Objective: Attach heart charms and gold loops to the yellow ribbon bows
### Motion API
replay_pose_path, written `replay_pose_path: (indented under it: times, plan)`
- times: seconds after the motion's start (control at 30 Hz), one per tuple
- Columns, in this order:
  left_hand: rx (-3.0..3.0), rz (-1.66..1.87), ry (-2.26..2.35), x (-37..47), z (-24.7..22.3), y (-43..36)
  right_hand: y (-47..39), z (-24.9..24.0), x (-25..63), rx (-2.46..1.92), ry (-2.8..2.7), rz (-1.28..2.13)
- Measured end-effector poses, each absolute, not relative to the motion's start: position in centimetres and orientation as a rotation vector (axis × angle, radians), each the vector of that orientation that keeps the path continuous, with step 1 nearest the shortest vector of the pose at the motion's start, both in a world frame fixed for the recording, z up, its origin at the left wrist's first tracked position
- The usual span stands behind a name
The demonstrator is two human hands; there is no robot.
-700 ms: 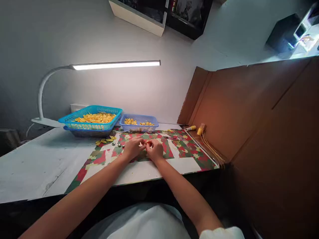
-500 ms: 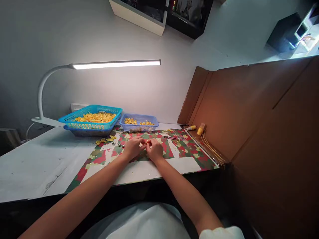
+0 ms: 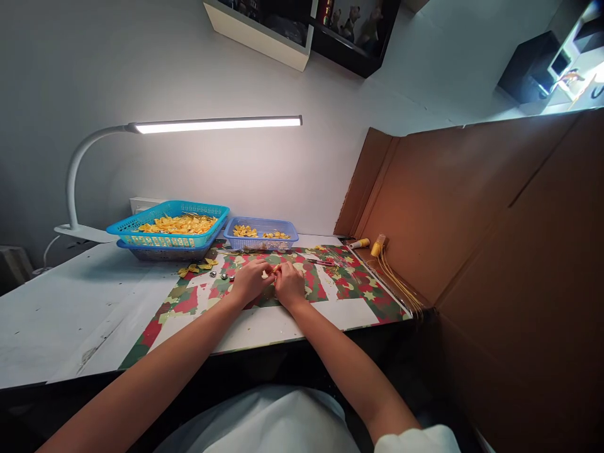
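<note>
From the head view, nearer than the turquoise basket (image 3: pixel 204 240) and to its right, the left hand (image 3: pixel 250 282) and right hand (image 3: pixel 290 284) pinch a small yellow piece (image 3: pixel 275 269) over the worktop (image 3: pixel 61 314)'s camouflage-print covering (image 3: pixel 387 307). A lit desk lamp (image 3: pixel 217 125) overhangs the basket; cardboard (image 3: pixel 472 195) stands well right of it.

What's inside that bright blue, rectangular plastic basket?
Inside the bright blue basket, a heap of small yellow pieces shows; whatever lies beneath their top layer is covered.
</note>
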State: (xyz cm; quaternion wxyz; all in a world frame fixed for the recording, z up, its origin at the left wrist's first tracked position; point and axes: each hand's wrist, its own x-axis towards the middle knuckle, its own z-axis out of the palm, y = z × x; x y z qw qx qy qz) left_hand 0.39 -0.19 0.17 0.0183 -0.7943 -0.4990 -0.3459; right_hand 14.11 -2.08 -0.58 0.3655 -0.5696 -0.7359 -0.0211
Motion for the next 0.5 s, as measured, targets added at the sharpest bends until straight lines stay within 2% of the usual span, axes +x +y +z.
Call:
replay_pose_path:
  times: [0.5]
  plan:
    - [-2.460, -1.012, -1.631, 0.59, 0.53, -0.38, -2.12, -0.51, 13.97, -1.487, -1.874, -0.065]
